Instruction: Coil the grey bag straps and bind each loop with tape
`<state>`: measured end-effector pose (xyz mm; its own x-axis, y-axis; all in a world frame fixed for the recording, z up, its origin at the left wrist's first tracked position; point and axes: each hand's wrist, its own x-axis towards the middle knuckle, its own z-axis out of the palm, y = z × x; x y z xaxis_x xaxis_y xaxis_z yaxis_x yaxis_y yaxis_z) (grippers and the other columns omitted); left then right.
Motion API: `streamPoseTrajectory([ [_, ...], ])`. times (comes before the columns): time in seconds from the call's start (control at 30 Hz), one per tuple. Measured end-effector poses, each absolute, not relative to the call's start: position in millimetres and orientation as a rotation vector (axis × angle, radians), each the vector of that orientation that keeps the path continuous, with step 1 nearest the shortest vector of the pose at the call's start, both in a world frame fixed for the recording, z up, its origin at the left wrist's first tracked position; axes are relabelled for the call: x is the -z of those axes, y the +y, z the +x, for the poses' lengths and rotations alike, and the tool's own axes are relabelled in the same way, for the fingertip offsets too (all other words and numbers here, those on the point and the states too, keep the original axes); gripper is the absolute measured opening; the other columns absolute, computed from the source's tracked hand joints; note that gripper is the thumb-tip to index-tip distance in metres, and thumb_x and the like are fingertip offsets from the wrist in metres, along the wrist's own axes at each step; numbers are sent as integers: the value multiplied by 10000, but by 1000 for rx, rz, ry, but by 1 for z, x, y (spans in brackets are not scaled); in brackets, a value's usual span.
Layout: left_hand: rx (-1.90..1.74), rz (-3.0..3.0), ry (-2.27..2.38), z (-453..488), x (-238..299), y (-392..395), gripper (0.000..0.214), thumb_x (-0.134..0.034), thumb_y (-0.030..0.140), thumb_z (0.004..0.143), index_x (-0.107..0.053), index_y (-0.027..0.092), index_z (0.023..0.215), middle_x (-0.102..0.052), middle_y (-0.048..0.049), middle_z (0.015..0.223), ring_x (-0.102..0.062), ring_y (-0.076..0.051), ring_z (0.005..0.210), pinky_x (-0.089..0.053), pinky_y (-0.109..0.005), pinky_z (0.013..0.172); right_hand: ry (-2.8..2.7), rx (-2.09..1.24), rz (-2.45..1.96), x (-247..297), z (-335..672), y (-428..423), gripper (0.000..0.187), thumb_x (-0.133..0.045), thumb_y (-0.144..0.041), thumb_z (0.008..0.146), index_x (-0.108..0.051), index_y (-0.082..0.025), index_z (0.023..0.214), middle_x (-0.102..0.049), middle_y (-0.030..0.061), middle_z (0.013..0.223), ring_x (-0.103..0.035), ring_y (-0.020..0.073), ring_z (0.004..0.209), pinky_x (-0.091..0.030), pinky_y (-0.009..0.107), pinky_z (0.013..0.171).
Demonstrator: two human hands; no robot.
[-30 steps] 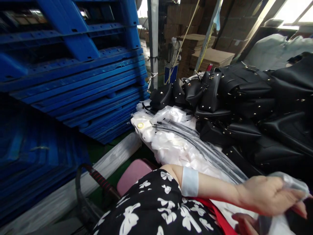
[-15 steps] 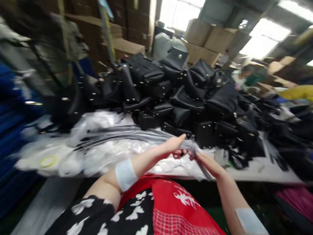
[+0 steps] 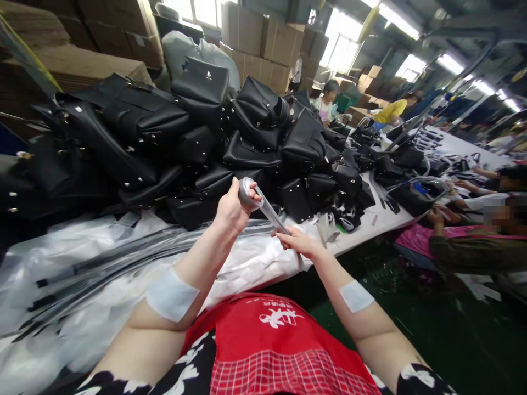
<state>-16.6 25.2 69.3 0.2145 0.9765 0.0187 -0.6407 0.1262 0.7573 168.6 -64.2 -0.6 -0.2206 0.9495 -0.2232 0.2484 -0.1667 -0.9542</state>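
My left hand (image 3: 233, 209) is closed on the looped end of a dark strap in clear plastic wrap (image 3: 269, 211), raised above the table edge. Lower and to the right, my right hand (image 3: 300, 241) pinches the same strap, and its tail hangs below the fingers. Between the two hands the strap runs straight and slanting. Beneath my left forearm lie more long dark straps in plastic (image 3: 135, 249) on the table. Close behind my hands rises a big heap of black handbags (image 3: 255, 148) with small metal studs.
White plastic bags (image 3: 242, 263) cover the table's near edge. The white tabletop (image 3: 370, 222) runs off to the right past more bags. Co-workers sit at the right, one in a pink apron (image 3: 420, 241). Cardboard boxes (image 3: 282, 44) are stacked behind the heap.
My view has swung to the right. My left hand has come up with the strap's looped end, and the strap now stretches between both hands.
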Motion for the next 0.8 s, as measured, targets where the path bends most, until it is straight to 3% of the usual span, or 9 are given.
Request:
streamPoseTrajectory([
  [0.07, -1534, 1149, 709, -10, -55, 27, 462, -357, 528, 933, -608, 140, 919, -623, -46, 719, -624, -170, 726, -486, -321, 784, -1598, -1651, -1275, -6, 162, -70, 445, -537, -536, 857, -644, -126, 992, -399, -73, 538, -376, 72, 502, -402, 227, 561],
  [0.13, -1561, 1699, 884, -8, -40, 25, 462, -406, 560, 896, -613, 148, 916, -655, -106, 859, -619, -231, 871, -451, -359, 837, -1658, -1797, -1095, -17, 161, -76, 441, -495, -528, 892, -658, -124, 958, -400, -71, 510, -401, 77, 495, -433, 252, 607],
  [0.23, -1036, 2363, 919, -14, -24, 16, 494, -356, 557, 901, -622, 168, 750, -660, -111, 771, -619, -249, 793, -438, -344, 756, -1538, -1713, -988, -32, 173, -80, 442, -469, -520, 914, -660, -124, 873, -402, -72, 462, -426, 81, 467, -446, 264, 627],
  [0.3, -662, 2473, 862, -20, -21, 8, 560, -276, 535, 928, -627, 186, 668, -658, -78, 677, -614, -211, 678, -418, -293, 656, -1476, -1637, -1068, -32, 187, -78, 463, -477, -537, 903, -648, -122, 794, -446, -59, 447, -413, 74, 422, -424, 248, 570],
  [0.4, -349, 2283, 893, -27, -23, 0, 689, -207, 599, 918, -623, 181, 561, -606, -51, 523, -570, -170, 505, -380, -262, 543, -1563, -1599, -1287, -21, 204, -72, 474, -523, -566, 864, -655, -117, 795, -561, -10, 531, -482, 91, 462, -415, 243, 552],
  [0.53, -211, 1779, 900, -31, -24, 1, 732, -269, 747, 821, -561, 166, 487, -462, -11, 369, -432, -133, 324, -337, -257, 414, -1728, -1354, -1500, -5, 205, -67, 519, -515, -620, 838, -681, -129, 851, -629, 32, 703, -571, 131, 661, -450, 257, 661],
  [0.63, -254, 1366, 793, -31, -23, 7, 722, -314, 794, 770, -558, 166, 511, -347, 35, 309, -339, -113, 286, -299, -249, 376, -1710, -1303, -1497, -2, 193, -66, 538, -479, -642, 843, -671, -139, 857, -586, 2, 631, -525, 110, 572, -422, 233, 569],
  [0.8, -320, 993, 654, -28, -23, 15, 692, -383, 769, 771, -578, 149, 532, -253, 81, 278, -266, -77, 275, -387, -268, 461, -1502, -1444, -1402, -4, 175, -65, 532, -408, -647, 867, -618, -159, 875, -501, -52, 496, -418, 75, 409, -353, 206, 460],
])
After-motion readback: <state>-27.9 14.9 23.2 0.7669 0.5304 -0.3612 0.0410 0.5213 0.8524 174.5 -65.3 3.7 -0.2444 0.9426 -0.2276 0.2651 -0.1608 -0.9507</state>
